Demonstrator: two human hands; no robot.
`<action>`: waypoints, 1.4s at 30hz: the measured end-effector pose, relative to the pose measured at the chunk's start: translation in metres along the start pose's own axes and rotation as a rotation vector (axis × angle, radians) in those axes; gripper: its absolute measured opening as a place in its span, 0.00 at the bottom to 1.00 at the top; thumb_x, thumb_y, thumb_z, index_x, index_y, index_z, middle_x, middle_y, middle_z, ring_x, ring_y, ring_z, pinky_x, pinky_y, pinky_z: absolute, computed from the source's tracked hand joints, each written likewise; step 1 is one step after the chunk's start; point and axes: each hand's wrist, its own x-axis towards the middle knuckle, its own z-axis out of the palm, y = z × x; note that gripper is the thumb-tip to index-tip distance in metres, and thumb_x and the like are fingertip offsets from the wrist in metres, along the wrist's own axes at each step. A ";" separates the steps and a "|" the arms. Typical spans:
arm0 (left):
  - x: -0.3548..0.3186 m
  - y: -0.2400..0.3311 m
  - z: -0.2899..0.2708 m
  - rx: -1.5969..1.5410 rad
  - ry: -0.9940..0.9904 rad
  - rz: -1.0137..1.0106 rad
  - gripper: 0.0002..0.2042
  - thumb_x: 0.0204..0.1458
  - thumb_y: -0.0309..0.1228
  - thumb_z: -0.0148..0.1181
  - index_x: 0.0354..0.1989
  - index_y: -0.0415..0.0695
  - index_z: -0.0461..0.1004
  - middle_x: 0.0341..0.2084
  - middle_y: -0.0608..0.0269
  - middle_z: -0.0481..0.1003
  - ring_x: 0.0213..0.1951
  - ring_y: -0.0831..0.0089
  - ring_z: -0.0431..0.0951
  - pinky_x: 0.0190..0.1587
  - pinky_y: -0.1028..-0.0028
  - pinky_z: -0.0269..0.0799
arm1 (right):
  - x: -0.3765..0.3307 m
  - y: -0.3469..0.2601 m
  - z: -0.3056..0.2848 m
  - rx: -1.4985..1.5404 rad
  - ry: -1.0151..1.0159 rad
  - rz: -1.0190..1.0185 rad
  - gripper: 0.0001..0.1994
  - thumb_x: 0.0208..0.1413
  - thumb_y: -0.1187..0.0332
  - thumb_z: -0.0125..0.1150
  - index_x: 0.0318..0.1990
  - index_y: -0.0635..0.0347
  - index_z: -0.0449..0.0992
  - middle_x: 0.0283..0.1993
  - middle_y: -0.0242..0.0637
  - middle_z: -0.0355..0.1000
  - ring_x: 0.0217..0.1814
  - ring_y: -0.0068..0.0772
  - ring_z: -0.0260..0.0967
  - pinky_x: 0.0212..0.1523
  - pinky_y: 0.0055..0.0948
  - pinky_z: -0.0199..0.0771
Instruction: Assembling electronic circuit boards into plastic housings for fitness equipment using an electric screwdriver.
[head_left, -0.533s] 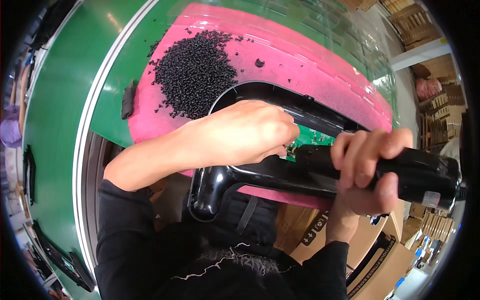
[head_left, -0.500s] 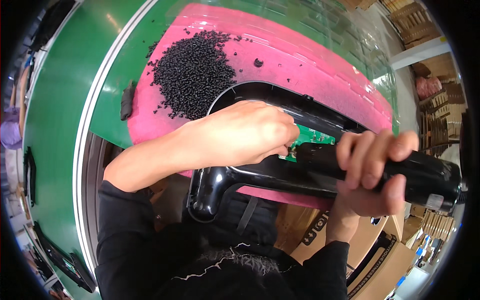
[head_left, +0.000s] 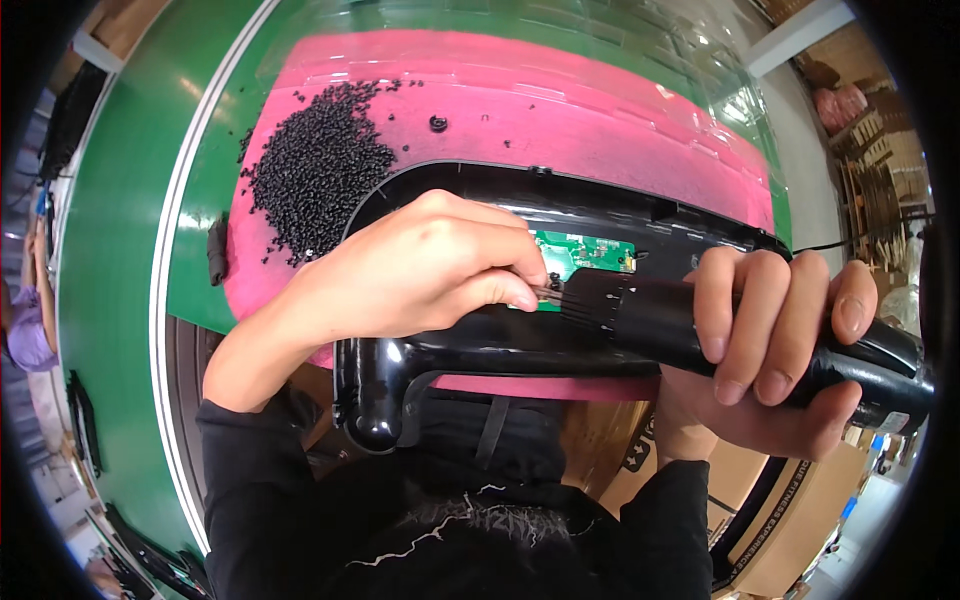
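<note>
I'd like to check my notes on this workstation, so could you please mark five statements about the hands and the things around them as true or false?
1. The right hand grips a black power screwdriver. True.
2. The left hand is far from the screwdriver. False: its thumb and forefinger are right at the tool's tip.
3. The green circuit board lies within the black plastic housing. True.
4. The small black screws stand in neat rows. False: they lie in a loose heap, mostly on the pink mat.
5. The pink mat shows on both the near and far sides of the housing. True.
</note>
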 end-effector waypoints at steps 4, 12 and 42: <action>0.002 0.005 -0.003 -0.056 -0.040 -0.025 0.11 0.43 0.26 0.67 0.33 0.35 0.74 0.27 0.55 0.76 0.30 0.62 0.77 0.33 0.70 0.72 | 0.002 -0.010 0.001 -0.034 -0.036 -0.005 0.14 0.52 0.65 0.59 0.42 0.56 0.63 0.22 0.25 0.64 0.17 0.18 0.60 0.28 0.23 0.63; -0.006 0.004 -0.001 0.309 -0.044 -0.204 0.24 0.41 0.30 0.69 0.48 0.42 0.70 0.48 0.59 0.68 0.45 0.59 0.72 0.47 0.64 0.70 | 0.005 -0.032 -0.016 -0.561 0.008 0.227 0.15 0.50 0.63 0.59 0.40 0.58 0.61 0.19 0.26 0.61 0.13 0.18 0.54 0.18 0.23 0.55; -0.006 0.002 0.000 0.399 -0.115 -0.114 0.23 0.40 0.29 0.68 0.47 0.40 0.69 0.46 0.59 0.68 0.45 0.58 0.69 0.47 0.63 0.68 | 0.001 -0.018 -0.032 -0.450 0.036 0.272 0.15 0.49 0.62 0.61 0.36 0.56 0.61 0.17 0.24 0.58 0.12 0.17 0.53 0.17 0.20 0.56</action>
